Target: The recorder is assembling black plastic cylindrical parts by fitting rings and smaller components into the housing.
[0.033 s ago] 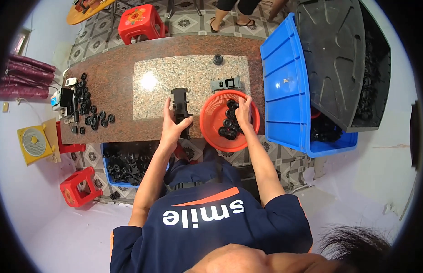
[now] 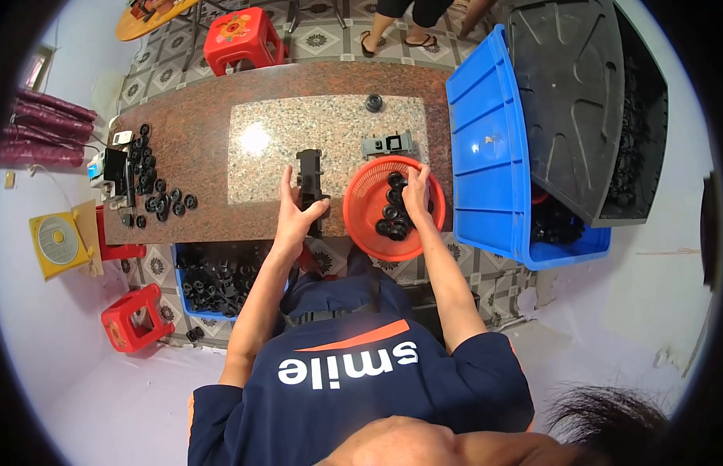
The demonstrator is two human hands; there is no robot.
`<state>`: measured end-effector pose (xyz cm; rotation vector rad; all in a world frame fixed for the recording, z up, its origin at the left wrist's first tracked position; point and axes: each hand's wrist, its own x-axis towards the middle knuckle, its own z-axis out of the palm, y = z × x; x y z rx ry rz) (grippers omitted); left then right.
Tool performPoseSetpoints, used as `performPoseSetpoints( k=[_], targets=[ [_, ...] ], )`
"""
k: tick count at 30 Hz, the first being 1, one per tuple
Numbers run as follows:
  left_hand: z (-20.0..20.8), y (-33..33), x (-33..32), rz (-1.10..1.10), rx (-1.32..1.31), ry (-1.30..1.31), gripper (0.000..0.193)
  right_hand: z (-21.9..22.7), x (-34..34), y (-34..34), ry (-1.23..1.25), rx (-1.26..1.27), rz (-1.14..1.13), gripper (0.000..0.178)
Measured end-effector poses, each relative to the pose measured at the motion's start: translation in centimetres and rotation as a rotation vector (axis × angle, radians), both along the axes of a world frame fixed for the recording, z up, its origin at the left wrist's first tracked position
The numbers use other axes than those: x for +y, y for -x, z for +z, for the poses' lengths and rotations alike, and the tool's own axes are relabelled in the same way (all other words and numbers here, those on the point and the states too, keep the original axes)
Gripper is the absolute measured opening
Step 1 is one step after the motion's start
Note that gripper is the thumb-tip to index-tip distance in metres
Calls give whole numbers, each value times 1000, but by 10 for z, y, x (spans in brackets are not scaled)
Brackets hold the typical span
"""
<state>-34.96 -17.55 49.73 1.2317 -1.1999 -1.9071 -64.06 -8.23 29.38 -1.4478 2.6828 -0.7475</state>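
A long black plastic chassis-like part (image 2: 309, 175) lies at the near edge of the speckled panel. My left hand (image 2: 296, 213) grips it by its near end, with the thumb across it and the fingers along its left side. Over the right side of a red plastic basket (image 2: 357, 221), my right hand (image 2: 416, 194) reaches down among small black wheels (image 2: 395, 211). Its fingers are bent, and the tips are partly hidden, so what they pinch does not show. Just beyond the basket rests a grey plastic part (image 2: 374, 146). Farther back sits a single black wheel (image 2: 374, 102).
Several black wheels (image 2: 161, 203) lie loose at the table's left. A blue crate (image 2: 486, 147) stands on edge at the right, beside a black bin (image 2: 571, 101). Below the table is another crate of black parts (image 2: 214, 283). Red stools (image 2: 136, 318) and a person's feet (image 2: 419, 40) are around.
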Motion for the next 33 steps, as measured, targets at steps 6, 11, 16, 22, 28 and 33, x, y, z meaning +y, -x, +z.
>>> performPoseSetpoints(
  k=[6,11,16,22,28,33],
  targets=[
    [2,-15,-5,-21,75,-30,92,111,-27,-37,324,-1119,102,20],
    [12,-17,-3,-106,29,12,92,224,-29,-105,459,-1456,414,33],
    [10,-18,-3,-238,55,122,90,237,-35,-127,376,-1440,479,23],
    [-3,-15,-3,-235,56,94,70,224,-33,-131,321,-1314,505,26],
    [-7,-31,0,-113,63,-33,57,149,-7,-47,198,-346,20,42],
    [-12,-50,-3,-47,48,-157,30,-21,120,25,-327,-438,-545,64]
  ],
)
